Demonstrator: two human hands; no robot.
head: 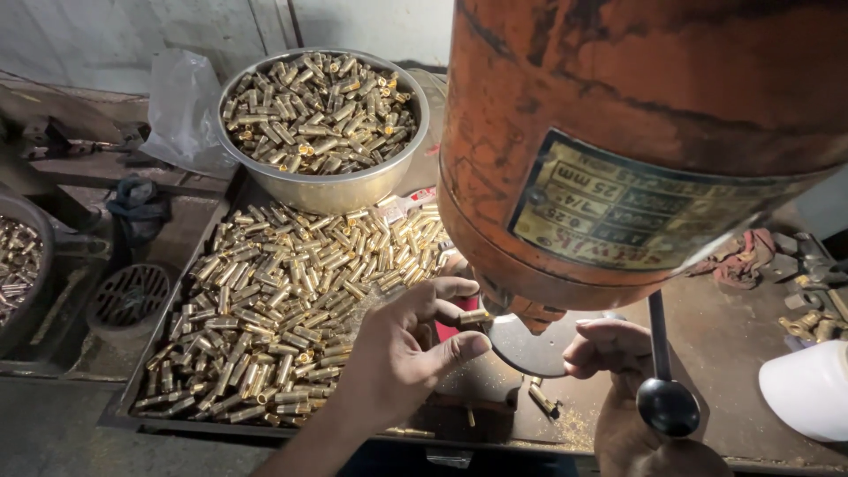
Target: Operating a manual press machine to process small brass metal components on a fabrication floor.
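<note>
My left hand point(402, 349) pinches a small brass cylinder point(474, 316) between thumb and forefinger, holding it under the spindle of an orange drill press point(618, 132). My right hand point(618, 389) sits curled at the round metal work plate point(530, 349), close to the black-knobbed feed lever point(667, 402); whether it grips anything is hidden. A heap of brass cylinders point(283, 300) fills the flat metal tray point(132, 415) just left of my left hand.
A steel bowl point(327, 190) full of brass pieces stands at the tray's far end. Another pan of pieces point(18, 265) sits at far left. A red rag point(742, 256), metal bits point(813, 322) and a white object point(808, 389) lie to the right.
</note>
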